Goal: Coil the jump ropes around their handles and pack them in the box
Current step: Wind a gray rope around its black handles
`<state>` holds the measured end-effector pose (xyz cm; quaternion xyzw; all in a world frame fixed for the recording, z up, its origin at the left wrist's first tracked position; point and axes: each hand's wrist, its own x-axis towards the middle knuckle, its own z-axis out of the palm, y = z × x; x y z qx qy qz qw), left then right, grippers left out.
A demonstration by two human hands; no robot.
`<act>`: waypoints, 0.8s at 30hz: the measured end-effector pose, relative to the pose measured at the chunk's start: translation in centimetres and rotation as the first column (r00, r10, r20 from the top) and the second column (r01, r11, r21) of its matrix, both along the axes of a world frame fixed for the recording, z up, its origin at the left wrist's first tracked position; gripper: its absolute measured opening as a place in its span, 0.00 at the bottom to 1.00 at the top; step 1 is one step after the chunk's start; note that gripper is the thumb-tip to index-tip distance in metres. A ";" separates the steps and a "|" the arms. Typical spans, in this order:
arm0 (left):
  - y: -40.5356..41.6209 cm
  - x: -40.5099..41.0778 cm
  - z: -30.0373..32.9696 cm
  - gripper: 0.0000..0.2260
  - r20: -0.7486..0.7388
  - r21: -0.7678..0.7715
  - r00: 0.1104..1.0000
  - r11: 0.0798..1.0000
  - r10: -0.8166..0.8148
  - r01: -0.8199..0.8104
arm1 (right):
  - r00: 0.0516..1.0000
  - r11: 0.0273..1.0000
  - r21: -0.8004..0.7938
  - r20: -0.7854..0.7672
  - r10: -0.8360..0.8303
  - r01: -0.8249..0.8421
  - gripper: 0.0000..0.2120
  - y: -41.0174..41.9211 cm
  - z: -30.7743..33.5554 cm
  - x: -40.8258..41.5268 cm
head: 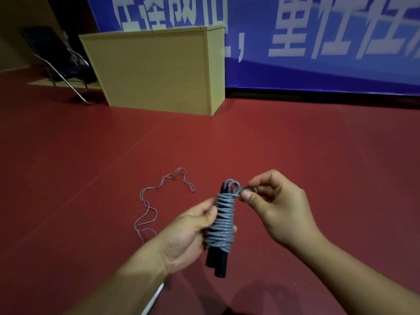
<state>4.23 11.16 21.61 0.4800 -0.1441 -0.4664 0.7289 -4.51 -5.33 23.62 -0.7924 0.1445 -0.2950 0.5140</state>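
Likely risk: left hand grips the coiled jump rope on its black handles, right hand pinches the end loop; if that pinch slips before tucking, the top turns could spring loose, a second rope waiting uncoiled on the floor.

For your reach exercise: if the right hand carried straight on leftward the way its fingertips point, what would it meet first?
Probably the grey coil wound round the black handles, at its top, which the right hand already pinches; the left hand holds it.
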 end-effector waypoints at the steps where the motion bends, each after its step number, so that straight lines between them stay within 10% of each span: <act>1: -0.1 0.0 0.0 0.17 -0.012 0.009 1.000 1.000 0.005 -0.005 | 1.000 0.998 -0.062 -0.003 -0.021 0.021 0.10 0.2 0.0 -0.1; 8: -1.0 -0.6 0.0 0.31 -0.008 0.055 1.000 0.998 -0.006 0.006 | 0.999 0.896 -0.441 -0.032 0.041 -0.051 0.09 2.4 -0.8 -0.8; 17: -1.2 -0.4 0.2 0.22 0.104 0.222 0.986 0.963 0.131 -0.151 | 0.981 0.989 0.047 -0.132 0.143 -0.138 0.09 1.4 0.5 0.1; 24: -1.2 -0.7 -0.1 0.09 0.304 0.252 0.941 0.940 0.148 -0.229 | 0.984 0.972 -0.204 -0.153 0.087 -0.118 0.13 1.6 0.6 -0.4</act>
